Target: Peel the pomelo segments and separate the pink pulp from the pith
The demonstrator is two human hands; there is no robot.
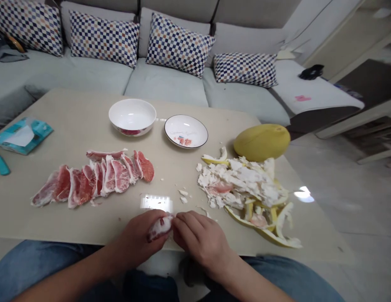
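Note:
My left hand (139, 240) holds a pomelo segment (160, 227) with white pith over red flesh, at the near edge of the beige table (72, 121). My right hand (200, 240) pinches the segment's right end with its fingertips. A row of several peeled pink-red segments (94, 178) lies on the table to the left. To the right is a heap of white pith and yellow peel (248, 188). Behind the heap stands a whole yellow-green pomelo (262, 141).
A white bowl (132, 115) and a shallow white plate (186, 131) with a few red bits sit at the table's far side. A teal tissue pack (22, 135) lies far left. A grey sofa with checked cushions (179, 44) runs behind. My knees in jeans are under the table's edge.

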